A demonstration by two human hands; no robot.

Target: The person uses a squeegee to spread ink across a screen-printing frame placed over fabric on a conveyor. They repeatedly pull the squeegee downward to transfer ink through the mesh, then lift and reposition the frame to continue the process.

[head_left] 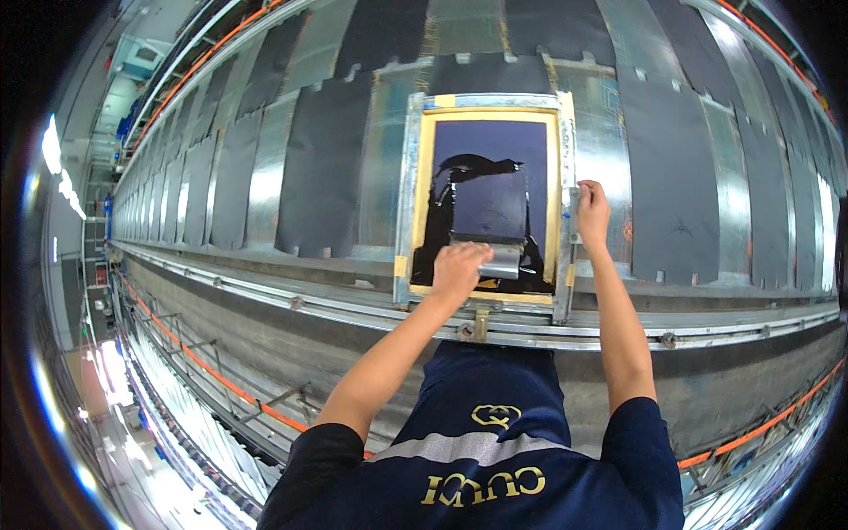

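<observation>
A screen-printing frame (568, 159) with a metal border and yellow tape round its inside lies before me on the long table. Glossy black ink (439, 216) is spread over its dark purple mesh (486, 137), mostly toward the near part and along the sides. My left hand (461, 268) is closed on a squeegee (503, 262) with a silvery metal body, low inside the frame. The blade side rests at the ink, partly hidden by the squeegee and hand. My right hand (594, 214) has its fingers curled against the frame's right rail.
Rows of dark grey fabric panels (325, 168) lie on the shiny table (385, 168) to both sides and beyond the frame. A metal rail (265, 289) runs along the near edge. Orange-edged racks (208, 369) stand behind me on both sides.
</observation>
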